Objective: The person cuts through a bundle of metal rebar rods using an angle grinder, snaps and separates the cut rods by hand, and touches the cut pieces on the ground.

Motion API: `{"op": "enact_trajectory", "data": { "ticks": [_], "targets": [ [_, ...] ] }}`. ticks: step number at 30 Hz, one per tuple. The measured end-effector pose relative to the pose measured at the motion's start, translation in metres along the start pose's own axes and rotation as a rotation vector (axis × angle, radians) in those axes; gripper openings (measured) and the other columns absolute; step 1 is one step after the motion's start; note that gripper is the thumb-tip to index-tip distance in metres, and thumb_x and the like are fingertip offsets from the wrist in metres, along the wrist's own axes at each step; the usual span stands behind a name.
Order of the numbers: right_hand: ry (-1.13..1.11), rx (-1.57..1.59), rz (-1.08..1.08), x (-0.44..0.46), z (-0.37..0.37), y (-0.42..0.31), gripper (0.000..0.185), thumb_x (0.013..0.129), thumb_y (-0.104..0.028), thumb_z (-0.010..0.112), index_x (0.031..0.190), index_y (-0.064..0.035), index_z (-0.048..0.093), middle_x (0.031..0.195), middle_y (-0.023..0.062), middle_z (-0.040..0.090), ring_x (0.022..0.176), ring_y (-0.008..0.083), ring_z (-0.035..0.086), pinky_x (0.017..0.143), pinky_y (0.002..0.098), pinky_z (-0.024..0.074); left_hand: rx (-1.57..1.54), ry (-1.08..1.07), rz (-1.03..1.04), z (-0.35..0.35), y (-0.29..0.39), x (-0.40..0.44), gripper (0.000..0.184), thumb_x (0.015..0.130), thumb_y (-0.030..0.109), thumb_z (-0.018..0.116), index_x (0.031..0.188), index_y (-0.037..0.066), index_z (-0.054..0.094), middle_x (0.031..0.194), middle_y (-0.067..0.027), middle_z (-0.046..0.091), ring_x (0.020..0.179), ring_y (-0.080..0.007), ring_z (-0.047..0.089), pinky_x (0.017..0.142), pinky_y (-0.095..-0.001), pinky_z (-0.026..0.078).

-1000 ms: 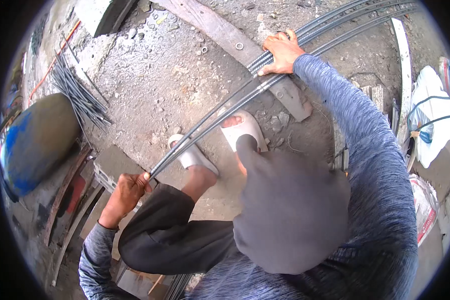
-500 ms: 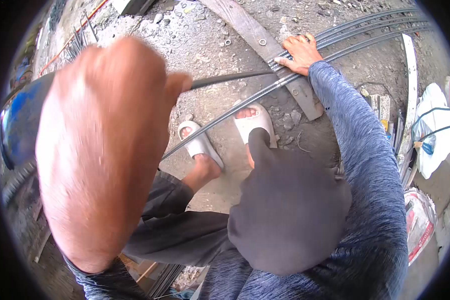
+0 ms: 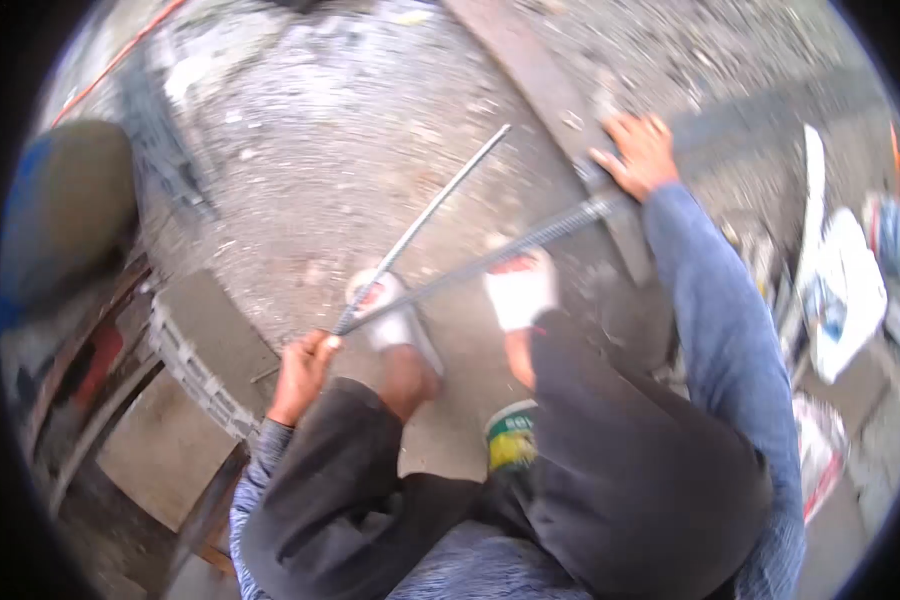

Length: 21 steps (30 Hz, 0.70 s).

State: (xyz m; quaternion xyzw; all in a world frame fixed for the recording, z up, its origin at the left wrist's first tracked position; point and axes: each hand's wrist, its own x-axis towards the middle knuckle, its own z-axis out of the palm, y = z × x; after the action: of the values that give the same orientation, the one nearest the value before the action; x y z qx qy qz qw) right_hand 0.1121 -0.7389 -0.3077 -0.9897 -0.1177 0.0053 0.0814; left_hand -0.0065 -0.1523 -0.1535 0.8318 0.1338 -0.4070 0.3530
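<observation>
My left hand (image 3: 303, 375), low on the left, is closed where two ribbed lengths of rebar meet. One rebar (image 3: 425, 220) slants up to a free end over the ground. The other rebar (image 3: 480, 265) runs toward the plank (image 3: 530, 75); whether the two are joined inside my grip, I cannot tell. My right hand (image 3: 638, 155) lies with fingers spread over the bars at the plank's lower end, pressing from above. A blurred bundle of bars (image 3: 770, 120) stretches off to the right beyond it. What lies under my right palm is hidden.
A green and yellow can (image 3: 513, 437) stands between my legs. Concrete blocks (image 3: 210, 345) and a blue and grey drum-like thing (image 3: 70, 220) are at the left. At the right are a long white strip (image 3: 812, 200), a white bag (image 3: 850, 300) and a torn sack (image 3: 818, 450).
My left hand has dropped from high in front of the camera to beside my left knee. The dark bar that stuck out from it is no longer seen. My right hand stays at the plank.
</observation>
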Motion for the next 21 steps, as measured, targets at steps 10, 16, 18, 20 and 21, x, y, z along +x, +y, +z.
{"op": "enact_trajectory", "data": {
  "ticks": [10, 16, 18, 20, 21],
  "targets": [
    [-0.263, 0.126, 0.129, 0.007, 0.014, 0.024, 0.057, 0.1, -0.054, 0.048, 0.132, -0.0086, 0.061, 0.124, 0.0131, 0.063, 0.127, 0.0334, 0.051, 0.122, 0.0532, 0.019, -0.109, 0.821, 0.204, -0.137, -0.033, 0.06, 0.044, 0.103, 0.032, 0.06, 0.073, 0.0, 0.062, 0.059, -0.0032, 0.046, 0.058, -0.0109, 0.043, 0.052, -0.0362, 0.037],
    [-0.296, 0.136, 0.153, 0.006, 0.007, 0.024, 0.061, 0.104, -0.059, 0.039, 0.129, -0.009, 0.062, 0.126, 0.0125, 0.064, 0.129, 0.0333, 0.051, 0.121, 0.0557, 0.0174, 0.322, 1.632, 0.234, -0.4, -0.021, 0.142, 0.042, 0.094, 0.034, 0.069, 0.103, -0.006, 0.068, 0.096, -0.0255, 0.073, 0.087, -0.0392, 0.072, 0.079, -0.0462, 0.057],
    [-0.302, 0.144, 0.184, 0.007, 0.005, 0.022, 0.062, 0.104, -0.06, 0.038, 0.128, -0.0088, 0.062, 0.126, 0.0126, 0.064, 0.129, 0.0332, 0.051, 0.121, 0.055, 0.0181, 0.224, 1.46, 0.075, -0.401, -0.011, 0.138, 0.052, 0.092, 0.037, 0.071, 0.12, -0.006, 0.064, 0.11, -0.0288, 0.071, 0.1, -0.0375, 0.071, 0.088, -0.0445, 0.056],
    [-0.296, 0.161, 0.195, 0.009, 0.007, 0.023, 0.062, 0.104, -0.06, 0.038, 0.128, -0.0087, 0.063, 0.126, 0.0128, 0.064, 0.129, 0.0332, 0.051, 0.121, 0.0546, 0.0185, 0.094, 1.077, 0.072, -0.362, -0.003, 0.134, 0.054, 0.092, 0.038, 0.071, 0.125, -0.005, 0.063, 0.116, -0.029, 0.069, 0.105, -0.0354, 0.07, 0.091, -0.0436, 0.055],
    [-0.297, 0.169, 0.194, 0.008, 0.008, 0.025, 0.062, 0.104, -0.06, 0.038, 0.127, -0.0086, 0.063, 0.126, 0.0129, 0.064, 0.129, 0.0333, 0.051, 0.121, 0.0546, 0.0186, 0.072, 0.91, 0.076, -0.316, -0.012, 0.139, 0.052, 0.094, 0.037, 0.072, 0.125, -0.004, 0.064, 0.118, -0.0264, 0.07, 0.107, -0.0338, 0.069, 0.093, -0.0436, 0.054]
  ]
}}
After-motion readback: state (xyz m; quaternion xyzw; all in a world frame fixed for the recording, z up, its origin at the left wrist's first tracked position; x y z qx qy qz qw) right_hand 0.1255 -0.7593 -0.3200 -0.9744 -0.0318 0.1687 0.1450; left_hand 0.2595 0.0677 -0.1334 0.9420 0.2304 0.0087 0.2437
